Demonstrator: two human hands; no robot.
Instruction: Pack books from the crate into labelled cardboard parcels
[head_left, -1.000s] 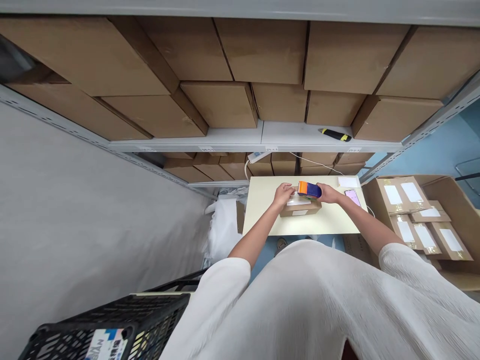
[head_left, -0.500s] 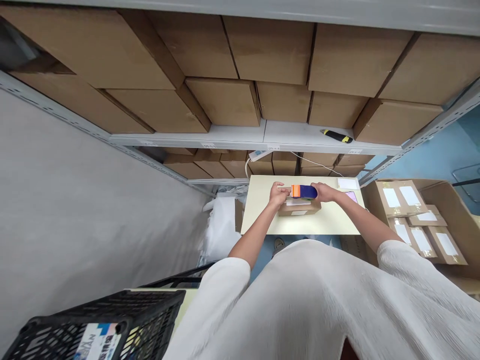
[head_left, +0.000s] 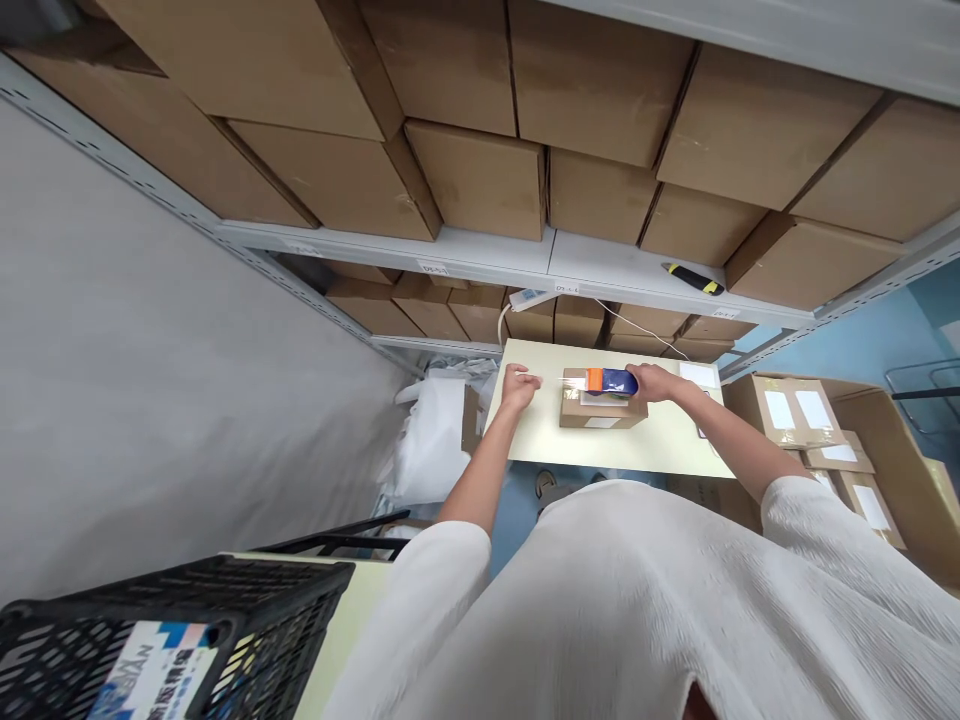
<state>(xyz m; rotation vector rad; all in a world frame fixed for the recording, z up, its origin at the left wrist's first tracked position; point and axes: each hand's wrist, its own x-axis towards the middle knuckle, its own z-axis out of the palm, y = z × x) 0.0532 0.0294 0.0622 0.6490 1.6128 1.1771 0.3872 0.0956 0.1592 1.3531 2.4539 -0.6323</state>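
Note:
My right hand [head_left: 651, 382] is wrapped round the blue and orange tape dispenser [head_left: 618, 382], which lies over the top of a small cardboard box [head_left: 574, 414]. White labels show on the box. A shiny stretch of clear tape [head_left: 574, 382] runs leftward from the dispenser's orange end. To the left of the box, my left hand [head_left: 520, 386] is pinched at the far end of this tape, above the pale yellow table [head_left: 540, 440]. The tape's end between the fingers is too fine to make out clearly.
A utility knife [head_left: 694, 278] lies on the shelf [head_left: 495, 250] stacked with cardboard boxes. At right, a large open carton [head_left: 892, 415] holds several labelled boxes. A black crate [head_left: 247, 610] stands at lower left, and white wrapping [head_left: 431, 440] is beside the table.
My left hand has moved left, away from the box and dispenser, drawing out a strip of tape. The right hand keeps the dispenser over the box. The whole view has tilted slightly.

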